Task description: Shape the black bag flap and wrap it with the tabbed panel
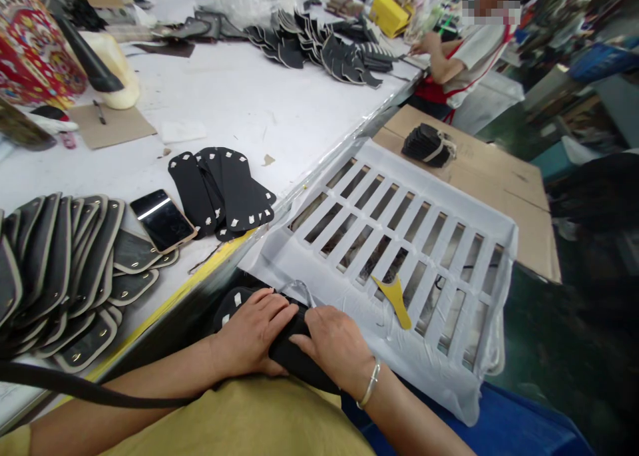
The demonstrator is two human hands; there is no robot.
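Low in front of my body lies a black padded piece point(294, 353) with small white tabs at its left end. My left hand point(254, 329) rests on it, fingers close together over its upper edge. On its right part, my right hand point(335, 344), with a bracelet at the wrist, has its fingers curled over the far edge. Both hands hold the piece between them. A thin clear strip loops up just beyond the fingers. Several black pieces with white tabs point(237, 190) lie overlapped on the white table point(219, 103), beside a phone point(162, 220).
A white slatted crate point(319, 269) bears a yellow tool point(394, 299). Grey pieces with light edging point(60, 263) fill the table's left. Cardboard point(519, 203) holds a tied black bundle point(426, 144). Another person point(464, 63) works at the table's far right. Dark curved pieces point(319, 46) lie at the back.
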